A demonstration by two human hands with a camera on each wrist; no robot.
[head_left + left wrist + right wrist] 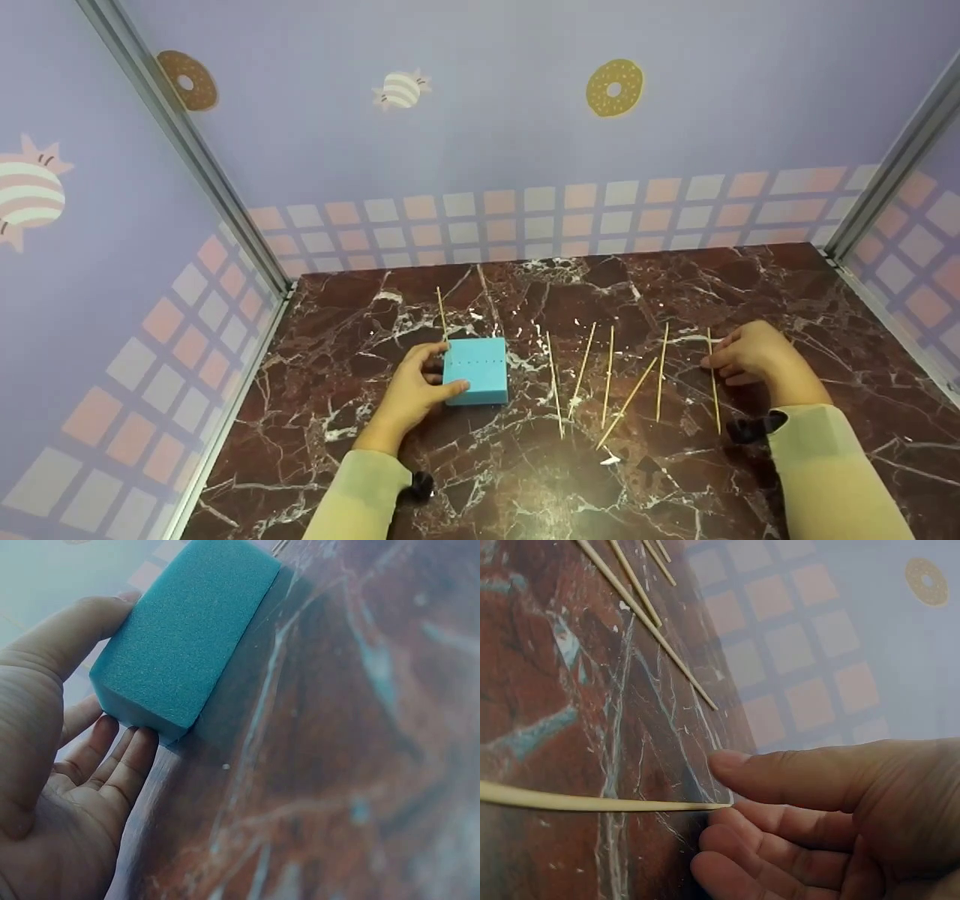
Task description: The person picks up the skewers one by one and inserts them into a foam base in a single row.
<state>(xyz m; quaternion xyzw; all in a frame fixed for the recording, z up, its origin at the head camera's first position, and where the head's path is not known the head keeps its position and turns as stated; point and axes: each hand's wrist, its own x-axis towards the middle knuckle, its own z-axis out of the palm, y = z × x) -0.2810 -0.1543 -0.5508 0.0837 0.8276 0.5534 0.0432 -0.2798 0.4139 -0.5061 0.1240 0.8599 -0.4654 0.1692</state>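
Note:
My left hand (pixel 411 381) grips a light blue foam block (pixel 480 379) by its left side, thumb over the top edge. Along the block's top runs a row of small dark holes. A thin wooden stick (pixel 441 311) shows at the block's back left corner, its lower end hidden. At the right, my right hand (pixel 754 358) is beside another thin wooden stick (pixel 715 397). In the right wrist view, the tip of this stick (pixel 630 804) overlaps the index finger, with the thumb (pixel 739 765) a little apart above it. The other fingers are loosely bent.
Between the hands, several more wooden sticks (pixel 608 375) lie spread on the dark red marbled table (pixel 540 480). One stick (pixel 628 401) slants more than its neighbours. White bits (pixel 611 460) dot the surface. Patterned walls (pixel 495 135) stand behind and at both sides.

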